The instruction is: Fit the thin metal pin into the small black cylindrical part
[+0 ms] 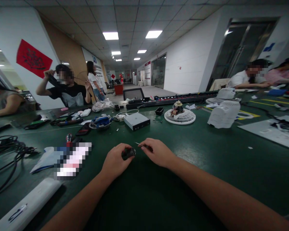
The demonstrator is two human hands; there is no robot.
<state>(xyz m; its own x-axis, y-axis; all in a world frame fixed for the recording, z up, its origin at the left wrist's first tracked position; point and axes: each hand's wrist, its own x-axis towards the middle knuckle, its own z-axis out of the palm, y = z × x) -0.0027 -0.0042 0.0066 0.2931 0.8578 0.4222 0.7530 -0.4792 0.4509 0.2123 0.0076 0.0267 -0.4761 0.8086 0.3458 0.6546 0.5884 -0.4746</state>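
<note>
My left hand (114,162) is closed around a short dark cylindrical part (128,153), its round end turned toward the right. A small gap away, my right hand (157,151) pinches a thin tool with a bright metal tip (137,144) that points left, toward the cylinder's end. The tool's exact kind is too small to make out, and its rear part is hidden in my fingers. Both hands are low over the dark green table (144,192). Beyond them lies a silver optical disc drive (136,121) with a black front.
A white fan grille (179,117) with a motor on it and a white plastic housing (223,114) stand at the back right. Black cables (12,147), a white power strip (29,202) and a plastic packet (47,158) lie left. Several people sit or stand around the table.
</note>
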